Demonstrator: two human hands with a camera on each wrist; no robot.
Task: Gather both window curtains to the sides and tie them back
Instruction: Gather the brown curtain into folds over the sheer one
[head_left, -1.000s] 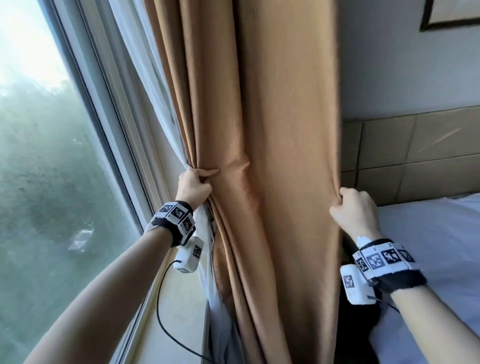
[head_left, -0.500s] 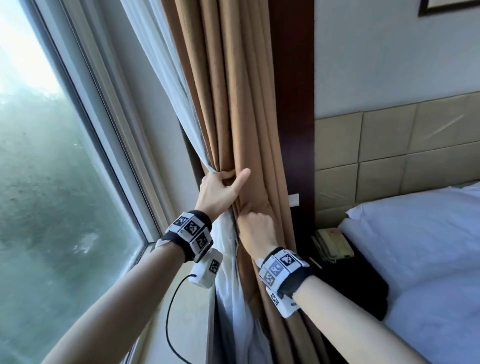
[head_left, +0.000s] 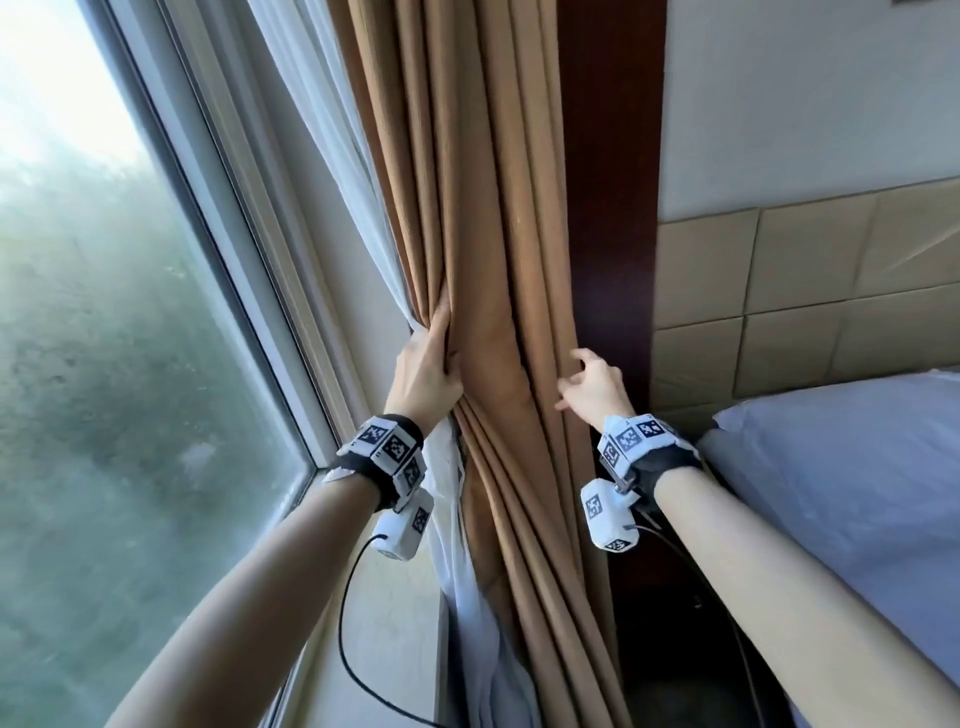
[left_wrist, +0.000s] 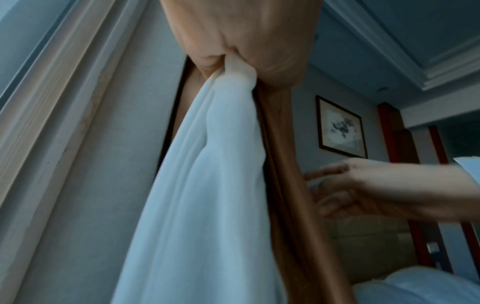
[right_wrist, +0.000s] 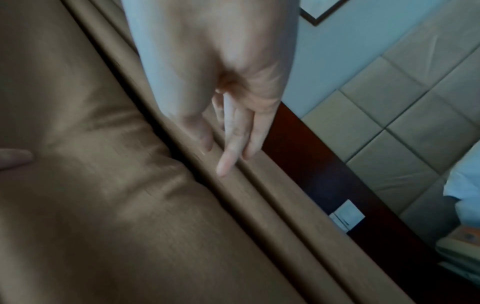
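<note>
The tan curtain (head_left: 488, 291) hangs gathered in narrow folds against a dark wood post at the right side of the window. Behind it, on the window side, hangs a white sheer curtain (head_left: 358, 171). My left hand (head_left: 434, 353) grips the bundle from the left, fingers curled round both the tan fabric and the sheer curtain (left_wrist: 207, 205). My right hand (head_left: 576, 379) is at the bundle's right edge, loosely spread and holding nothing. In the right wrist view its straight fingers (right_wrist: 228, 148) lie along the tan curtain (right_wrist: 103, 195) folds. No tie-back shows in any view.
Window glass (head_left: 104, 364) and its sill (head_left: 384, 623) fill the left. The dark wood post (head_left: 613, 208) stands behind the curtain, with a wall switch (right_wrist: 346, 218) low on it. A padded headboard (head_left: 831, 291) and a bed with a white pillow (head_left: 841, 493) are on the right.
The curtain, spread wide a second ago, is now bunched by the post. My right hand has released the fabric, opened and moved to the bundle's right edge. My left hand keeps its hold.
</note>
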